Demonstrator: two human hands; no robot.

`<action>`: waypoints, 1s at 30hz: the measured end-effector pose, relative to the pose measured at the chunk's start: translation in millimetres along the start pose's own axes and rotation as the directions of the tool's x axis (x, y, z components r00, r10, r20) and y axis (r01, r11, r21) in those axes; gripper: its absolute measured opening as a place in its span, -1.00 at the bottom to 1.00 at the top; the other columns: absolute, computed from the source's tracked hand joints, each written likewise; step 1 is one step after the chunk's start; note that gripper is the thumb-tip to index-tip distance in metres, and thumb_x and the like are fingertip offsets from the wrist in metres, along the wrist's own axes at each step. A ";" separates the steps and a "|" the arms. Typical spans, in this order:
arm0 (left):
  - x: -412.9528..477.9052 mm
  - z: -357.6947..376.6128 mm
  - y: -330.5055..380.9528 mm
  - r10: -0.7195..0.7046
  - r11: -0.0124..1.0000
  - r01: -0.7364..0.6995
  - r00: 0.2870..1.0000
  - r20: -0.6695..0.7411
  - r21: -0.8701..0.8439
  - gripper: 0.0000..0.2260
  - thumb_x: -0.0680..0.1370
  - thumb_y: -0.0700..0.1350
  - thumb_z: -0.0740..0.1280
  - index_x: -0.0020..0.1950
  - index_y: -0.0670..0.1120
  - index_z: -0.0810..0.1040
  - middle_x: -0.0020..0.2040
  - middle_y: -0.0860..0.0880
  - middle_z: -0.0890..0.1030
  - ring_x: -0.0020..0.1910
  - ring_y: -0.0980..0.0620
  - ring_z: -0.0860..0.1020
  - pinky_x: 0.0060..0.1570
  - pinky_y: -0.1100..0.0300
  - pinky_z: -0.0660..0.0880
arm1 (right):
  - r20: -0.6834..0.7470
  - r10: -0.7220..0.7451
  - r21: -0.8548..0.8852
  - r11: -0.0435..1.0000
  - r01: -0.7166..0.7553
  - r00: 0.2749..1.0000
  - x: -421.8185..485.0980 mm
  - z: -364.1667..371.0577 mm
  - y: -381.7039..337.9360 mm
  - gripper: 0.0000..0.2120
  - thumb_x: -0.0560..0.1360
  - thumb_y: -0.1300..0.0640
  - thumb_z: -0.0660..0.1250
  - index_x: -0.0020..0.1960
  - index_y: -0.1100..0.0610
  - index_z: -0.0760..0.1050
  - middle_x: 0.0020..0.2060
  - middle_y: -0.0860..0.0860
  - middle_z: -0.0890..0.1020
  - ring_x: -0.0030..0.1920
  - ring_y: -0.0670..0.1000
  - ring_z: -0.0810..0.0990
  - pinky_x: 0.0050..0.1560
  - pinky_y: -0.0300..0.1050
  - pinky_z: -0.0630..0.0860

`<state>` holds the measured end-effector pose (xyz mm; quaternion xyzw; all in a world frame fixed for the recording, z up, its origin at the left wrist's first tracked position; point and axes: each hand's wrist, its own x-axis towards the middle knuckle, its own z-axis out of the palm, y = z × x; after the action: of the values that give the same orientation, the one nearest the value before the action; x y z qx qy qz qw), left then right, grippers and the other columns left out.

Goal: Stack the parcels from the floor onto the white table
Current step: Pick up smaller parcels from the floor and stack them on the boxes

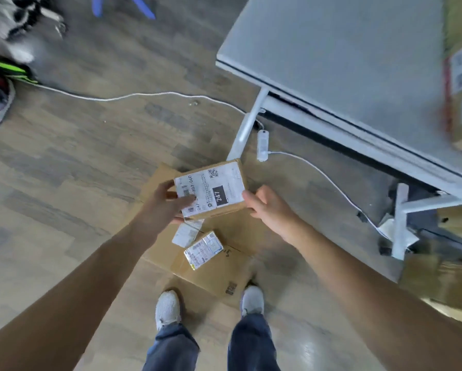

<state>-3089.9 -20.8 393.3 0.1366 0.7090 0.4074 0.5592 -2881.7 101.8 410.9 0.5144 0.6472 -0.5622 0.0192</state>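
The parcel [211, 192] is made of matt brown cardboard, and a white paper label [224, 180] is stuck on its top face. The small packet [203, 249] is wrapped in glossy, crinkled plastic. The flat boxes [219, 274] under it are plain matt cardboard. The bench [345, 54] top is smooth and matt; its legs [247, 124] look like white-painted metal. The floor [77, 162] is laid in wood-grain planks with a faint sheen.

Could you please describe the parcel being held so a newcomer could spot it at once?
From the white table, follow its corner leg down. There the left hand and right hand hold a small brown cardboard parcel above flat cardboard. Unlike the silvery packet below, its white label carries a black 247 patch.
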 end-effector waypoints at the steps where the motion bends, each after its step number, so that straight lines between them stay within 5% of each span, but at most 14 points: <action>1: -16.8 7.9 20.4 0.019 1.000 -0.018 0.999 0.034 -0.007 -0.59 0.53 -0.16 0.38 0.36 -0.09 0.41 0.04 -0.06 0.65 -0.07 -0.06 0.66 -0.13 0.10 0.58 | -0.001 0.003 0.040 0.999 -0.003 1.000 -21.4 -15.2 -17.1 -0.22 0.39 -0.37 0.21 0.07 0.40 0.41 0.04 0.30 0.59 0.14 0.32 0.54 0.21 0.29 0.48; 4: -70.3 37.3 72.1 0.072 0.997 -0.069 0.987 0.142 -0.022 -0.75 0.56 -0.13 0.33 0.24 -0.06 0.52 -0.06 0.04 0.69 -0.17 0.07 0.66 -0.17 0.17 0.59 | -0.076 0.001 0.190 0.982 0.013 0.997 -87.0 -61.0 -53.4 -0.70 0.49 -0.17 0.29 -0.10 0.05 0.58 -0.16 -0.05 0.70 0.00 -0.02 0.67 0.13 0.02 0.60; 6: -103.8 57.2 99.8 0.116 0.993 -0.112 0.969 0.218 -0.028 -0.74 0.56 -0.06 0.33 0.24 -0.01 0.51 0.03 0.03 0.68 -0.05 0.05 0.65 -0.09 0.14 0.56 | -0.131 -0.026 0.277 0.959 0.061 0.991 -125.7 -91.1 -64.0 -0.81 0.43 -0.13 0.34 -0.09 -0.03 0.57 -0.15 -0.09 0.67 -0.04 -0.07 0.67 0.01 -0.09 0.64; 9: -150.8 91.8 134.8 0.153 0.988 -0.147 0.941 0.303 -0.040 -0.63 0.49 0.06 0.40 0.27 0.06 0.48 0.13 0.03 0.64 0.07 0.05 0.62 -0.01 0.08 0.54 | -0.238 -0.017 0.397 0.911 0.113 0.971 -181.1 -135.7 -63.7 -0.63 0.44 -0.02 0.41 0.16 0.05 0.39 0.12 0.03 0.57 0.11 0.03 0.62 -0.08 -0.05 0.64; 13: -210.4 151.9 172.9 0.179 0.984 -0.161 0.871 0.457 -0.079 -0.46 0.35 0.12 0.48 0.28 0.21 0.39 0.12 0.05 0.65 0.11 0.00 0.62 0.13 -0.08 0.54 | -0.317 -0.044 0.493 0.846 0.205 0.947 -255.6 -192.7 -43.3 -0.58 0.54 0.12 0.35 0.37 -0.03 0.37 0.18 -0.01 0.63 0.11 0.04 0.66 -0.07 -0.05 0.62; 17: -265.1 226.5 205.0 0.257 0.957 -0.288 0.816 0.518 -0.022 -0.32 0.21 0.11 0.55 0.29 0.22 0.39 0.12 0.05 0.65 0.07 0.04 0.63 0.14 -0.06 0.54 | -0.354 -0.063 0.499 0.831 0.245 0.933 -334.7 -243.2 -9.0 -0.53 0.44 0.01 0.38 0.18 -0.49 0.39 0.09 -0.22 0.66 0.11 -0.09 0.64 -0.07 -0.10 0.62; 22: -330.3 339.7 229.4 0.316 0.914 -0.404 0.764 0.563 0.036 -0.47 0.39 -0.02 0.51 0.29 0.14 0.39 0.10 -0.08 0.66 -0.02 -0.01 0.65 0.20 -0.06 0.50 | -0.458 -0.078 0.536 0.771 0.345 0.885 -412.2 -313.5 51.7 -0.42 0.50 0.03 0.37 0.46 -0.19 0.25 0.27 0.05 0.57 0.21 0.12 0.60 0.19 0.23 0.53; 26: -373.2 426.1 241.6 0.378 0.851 -0.521 0.698 0.608 0.069 -0.51 0.47 -0.15 0.45 0.33 0.11 0.39 0.09 -0.07 0.66 -0.01 -0.03 0.65 0.06 0.07 0.58 | -0.534 -0.107 0.474 0.784 0.402 0.839 -466.3 -367.3 93.4 -0.46 0.58 0.19 0.31 0.47 -0.06 0.19 0.16 -0.04 0.60 0.09 -0.11 0.64 0.06 -0.03 0.61; 30: -401.5 488.4 249.7 0.434 0.808 -0.587 0.661 0.612 0.060 -0.46 0.42 -0.31 0.46 0.31 0.05 0.43 0.14 -0.12 0.61 0.00 -0.02 0.65 -0.18 0.27 0.59 | -0.587 -0.142 0.308 0.871 0.382 0.797 -503.7 -414.0 120.8 -0.31 0.53 0.17 0.39 0.42 -0.24 0.05 0.19 -0.18 0.53 0.15 -0.13 0.57 0.01 -0.11 0.60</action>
<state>-2578.3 83.5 828.5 0.5168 0.4855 0.3947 0.5843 -2332.8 67.1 781.2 0.5481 0.5584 -0.5118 -0.3546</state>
